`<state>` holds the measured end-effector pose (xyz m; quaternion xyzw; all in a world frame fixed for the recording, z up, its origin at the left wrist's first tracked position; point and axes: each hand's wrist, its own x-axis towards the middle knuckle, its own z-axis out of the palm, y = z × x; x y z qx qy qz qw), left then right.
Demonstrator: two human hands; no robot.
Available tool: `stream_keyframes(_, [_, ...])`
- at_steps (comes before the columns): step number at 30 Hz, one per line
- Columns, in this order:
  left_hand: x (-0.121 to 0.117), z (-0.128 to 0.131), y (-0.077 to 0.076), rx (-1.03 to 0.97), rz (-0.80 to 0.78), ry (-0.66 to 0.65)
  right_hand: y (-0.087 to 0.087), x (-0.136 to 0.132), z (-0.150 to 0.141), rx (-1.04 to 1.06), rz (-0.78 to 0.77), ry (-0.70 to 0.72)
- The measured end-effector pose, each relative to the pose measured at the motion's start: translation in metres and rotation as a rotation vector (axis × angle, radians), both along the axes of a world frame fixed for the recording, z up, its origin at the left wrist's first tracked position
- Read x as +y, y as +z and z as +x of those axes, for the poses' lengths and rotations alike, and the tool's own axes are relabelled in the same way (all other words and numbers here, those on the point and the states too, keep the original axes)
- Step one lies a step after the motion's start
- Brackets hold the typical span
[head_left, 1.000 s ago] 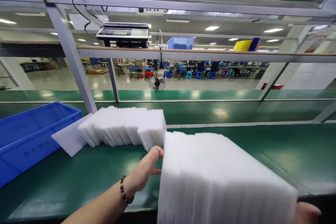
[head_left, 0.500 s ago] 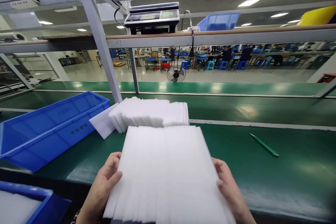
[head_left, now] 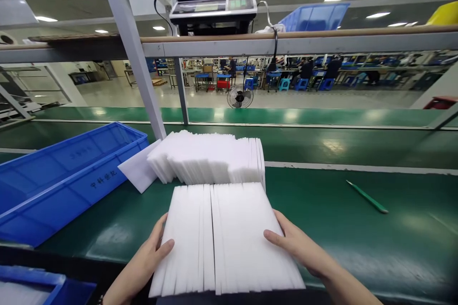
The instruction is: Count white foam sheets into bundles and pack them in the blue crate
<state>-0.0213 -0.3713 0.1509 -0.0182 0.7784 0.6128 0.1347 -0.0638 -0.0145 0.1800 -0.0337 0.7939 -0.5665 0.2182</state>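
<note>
Between my two hands is a stack of white foam sheets (head_left: 236, 238), standing on edge side by side with a narrow dark gap near its middle. My left hand (head_left: 152, 250) presses the stack's left side, its thumb over the top edges. On the right side my right hand (head_left: 291, 238) grips it, thumb lying on top. Just behind stands a second row of white foam sheets (head_left: 203, 155) on the green work surface. A single white sheet (head_left: 139, 167) leans out at that row's left end.
A long blue bin (head_left: 71, 186) stands to the left. Another blue bin (head_left: 53, 290) with white sheets is at the lower left. Green tweezers (head_left: 367, 196) lie on the green surface (head_left: 358, 243) at right. A metal post (head_left: 134, 52) and a shelf with a scale (head_left: 214, 12) rise ahead.
The held stack's sides have come closer together, and a dark gap now shows in it. My right hand has moved left, its thumb now on top of the sheets. The view has shifted slightly.
</note>
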Motion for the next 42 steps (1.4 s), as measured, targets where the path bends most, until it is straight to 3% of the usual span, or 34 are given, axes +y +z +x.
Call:
stream_keyframes(4, [0.003,-0.001,-0.002,0.015,-0.078,-0.014,-0.004,-0.003,-0.008,-0.021,-0.003,-0.006])
stream_keyframes(16, [0.01,0.002,-0.005,-0.047,0.092,-0.034,-0.005,0.006,-0.004,-0.118,-0.324,-0.055])
stream_keyframes(21, [0.01,0.002,-0.008,-0.051,0.088,0.004,-0.006,0.015,-0.004,-0.074,-0.274,-0.042])
stream_keyframes(24, [0.011,0.002,-0.007,-0.05,0.083,0.001,-0.007,0.02,-0.003,0.016,-0.12,-0.063])
stream_keyframes(27, [0.012,0.002,-0.002,-0.05,0.067,-0.027,-0.007,0.02,0.0,0.308,0.221,-0.137])
stream_keyframes(30, [0.013,0.001,0.0,-0.045,0.059,-0.032,-0.003,0.013,0.002,0.58,0.51,-0.051])
stream_keyframes(35, [0.012,0.001,-0.004,-0.031,0.103,0.0,0.01,-0.006,-0.003,0.638,0.707,0.172])
stream_keyframes(42, [0.012,0.003,-0.001,-0.01,0.133,-0.003,0.018,-0.031,-0.015,0.61,0.895,0.216])
